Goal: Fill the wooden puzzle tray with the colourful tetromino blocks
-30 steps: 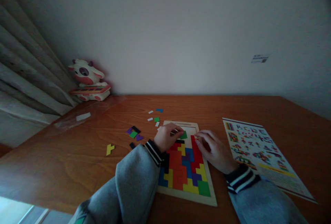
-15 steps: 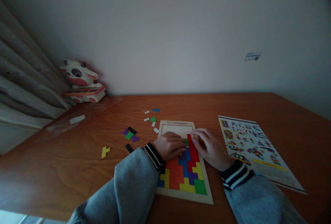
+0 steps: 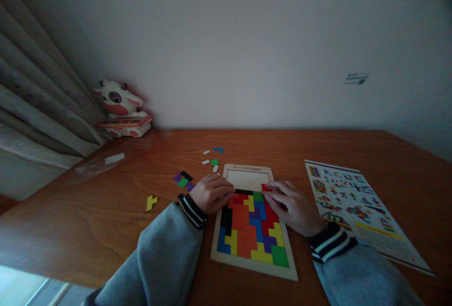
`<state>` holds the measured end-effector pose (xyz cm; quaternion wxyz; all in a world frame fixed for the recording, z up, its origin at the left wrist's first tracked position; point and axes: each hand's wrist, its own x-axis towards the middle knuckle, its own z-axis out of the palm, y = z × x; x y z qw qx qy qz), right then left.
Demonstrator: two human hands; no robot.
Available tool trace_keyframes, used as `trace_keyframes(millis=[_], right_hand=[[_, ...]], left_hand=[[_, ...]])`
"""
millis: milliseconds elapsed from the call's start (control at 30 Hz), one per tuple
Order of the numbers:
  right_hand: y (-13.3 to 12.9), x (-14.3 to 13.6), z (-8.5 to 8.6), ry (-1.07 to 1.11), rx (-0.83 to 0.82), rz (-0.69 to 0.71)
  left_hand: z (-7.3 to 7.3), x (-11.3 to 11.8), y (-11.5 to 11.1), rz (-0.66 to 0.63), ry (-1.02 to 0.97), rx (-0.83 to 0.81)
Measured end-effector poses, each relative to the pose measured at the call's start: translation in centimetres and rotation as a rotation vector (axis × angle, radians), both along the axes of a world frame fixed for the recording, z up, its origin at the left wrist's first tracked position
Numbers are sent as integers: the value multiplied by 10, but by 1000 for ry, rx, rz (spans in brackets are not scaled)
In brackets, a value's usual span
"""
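A wooden puzzle board (image 3: 256, 267) lies on the table in front of me, its lower part filled with coloured block pieces. My left hand (image 3: 212, 194) rests over the board's left edge, fingers closed at the left end of a black bar-shaped puzzle piece (image 3: 244, 192). On the other side, my right hand (image 3: 293, 206) pinches the top of a red puzzle piece (image 3: 266, 187) between thumb and fingertips. Beside that red piece sits a green one (image 3: 258, 196). Bare light wood shows in the board's top part. The left fingers hide some pieces along that edge.
Loose pieces lie left of the board, among them a yellow one (image 3: 151, 202), a green one (image 3: 182, 182) and a blue one (image 3: 218, 149). A printed pattern sheet (image 3: 363, 212) is at the right. A toy cow (image 3: 122, 108) stands by the curtain (image 3: 38, 103).
My left hand has moved left off the middle of the board, uncovering the black bar and pieces below it. My right hand stays at the red piece. The view has shifted slightly.
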<state>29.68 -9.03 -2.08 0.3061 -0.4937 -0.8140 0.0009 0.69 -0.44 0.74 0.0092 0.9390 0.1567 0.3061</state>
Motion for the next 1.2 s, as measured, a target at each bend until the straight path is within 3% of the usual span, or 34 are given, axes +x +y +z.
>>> trace_keyframes(millis=[133,300,400,533,633,733,800,867,967,1200], right_hand=[[-1,0,-1,17,-3,4],[-8,4,-3,86,-4,-95],[-15,8,-10,106,13,-181],[-28,7,-19,111,0,-272],[-38,3,-22,76,-47,-251],[-44,-1,-20,28,-62,-213],[-46,-2,-19,0,-71,-195],[-45,-2,-20,-24,-91,-201],[-42,3,-23,-72,-106,-232],[-35,24,-25,-74,-70,-256]], left_hand=[[-3,-35,11,93,-22,16],[-7,-66,16,191,-85,-33],[-10,-81,8,212,-67,-86],[-15,-96,-18,303,76,-142],[-19,-104,-46,456,188,-175],[-22,-107,-67,706,233,-207],[-24,-109,-73,883,238,-275],[-24,-108,-74,970,254,-367],[-25,-105,-66,909,288,-440],[-21,-82,-45,697,280,-375]])
